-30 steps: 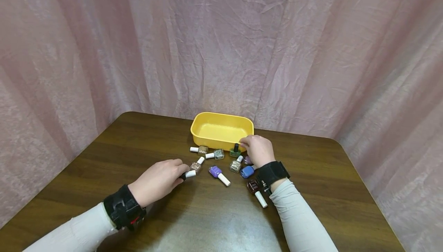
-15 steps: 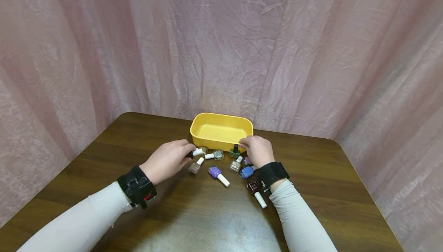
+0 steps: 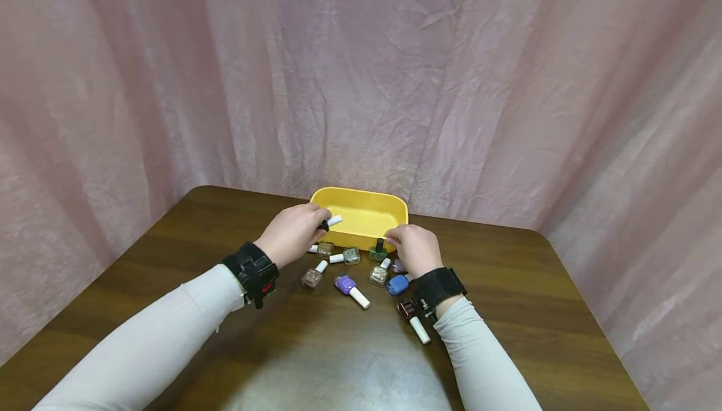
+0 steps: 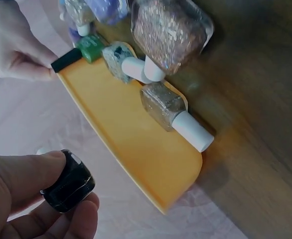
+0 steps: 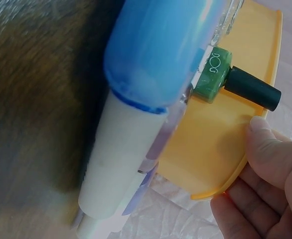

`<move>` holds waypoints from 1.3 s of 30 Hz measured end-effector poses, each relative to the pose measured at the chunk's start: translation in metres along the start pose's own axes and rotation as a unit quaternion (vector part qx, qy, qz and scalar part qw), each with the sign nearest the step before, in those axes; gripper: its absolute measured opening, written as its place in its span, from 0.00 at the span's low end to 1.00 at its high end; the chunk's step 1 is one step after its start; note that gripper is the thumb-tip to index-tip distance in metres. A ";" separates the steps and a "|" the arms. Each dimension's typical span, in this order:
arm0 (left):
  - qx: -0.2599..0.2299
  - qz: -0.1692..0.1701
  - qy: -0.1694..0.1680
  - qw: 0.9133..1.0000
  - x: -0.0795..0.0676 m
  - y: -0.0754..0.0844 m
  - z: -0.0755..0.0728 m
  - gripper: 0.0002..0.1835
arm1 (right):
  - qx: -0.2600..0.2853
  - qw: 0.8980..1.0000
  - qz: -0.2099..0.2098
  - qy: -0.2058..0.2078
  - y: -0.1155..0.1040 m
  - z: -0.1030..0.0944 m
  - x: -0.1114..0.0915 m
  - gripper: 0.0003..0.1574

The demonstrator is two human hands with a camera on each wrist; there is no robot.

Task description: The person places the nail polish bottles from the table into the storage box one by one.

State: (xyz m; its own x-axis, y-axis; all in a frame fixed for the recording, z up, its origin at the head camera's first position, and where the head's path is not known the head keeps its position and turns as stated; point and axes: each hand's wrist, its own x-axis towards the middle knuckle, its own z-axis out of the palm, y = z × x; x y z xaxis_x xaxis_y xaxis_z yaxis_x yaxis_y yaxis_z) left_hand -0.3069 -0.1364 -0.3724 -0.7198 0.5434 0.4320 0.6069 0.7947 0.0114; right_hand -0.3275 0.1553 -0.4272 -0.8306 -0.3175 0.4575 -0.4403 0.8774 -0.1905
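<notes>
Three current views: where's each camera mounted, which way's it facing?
Head: on the head, facing forward and down at the table and yellow bin; shows left hand, right hand, both sleeves.
Left wrist: on that wrist, facing past held black bottle toward the bin; shows the left hand and part of the right.
Right wrist: on that wrist, facing the bin past a near blue bottle; right hand only.
Wrist views share the bin and green bottle.

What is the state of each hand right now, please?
Left hand: closed, holding a white-capped black bottle.
Right hand: closed, gripping the yellow bin by its rim.
</notes>
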 end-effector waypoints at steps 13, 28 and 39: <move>0.005 -0.064 -0.019 0.998 0.035 -0.010 0.015 0.12 | 0.005 1.000 -0.004 0.004 0.000 -0.003 -0.003 0.05; 0.009 -0.116 -0.059 0.991 0.053 -0.024 0.038 0.10 | 0.005 1.000 -0.009 -0.001 -0.002 -0.003 -0.002 0.06; -0.003 -0.132 -0.111 0.985 0.065 -0.035 0.059 0.08 | -0.005 1.000 -0.005 -0.001 -0.001 -0.003 -0.001 0.05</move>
State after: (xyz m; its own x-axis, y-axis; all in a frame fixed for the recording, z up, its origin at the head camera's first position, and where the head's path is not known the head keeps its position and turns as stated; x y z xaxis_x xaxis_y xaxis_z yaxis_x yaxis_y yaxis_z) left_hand -0.3952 -0.1130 -0.3975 -0.9080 0.3651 0.2055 0.3908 0.9149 0.1014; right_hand -0.3251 0.1556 -0.4252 -0.8269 -0.3263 0.4580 -0.4449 0.8778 -0.1778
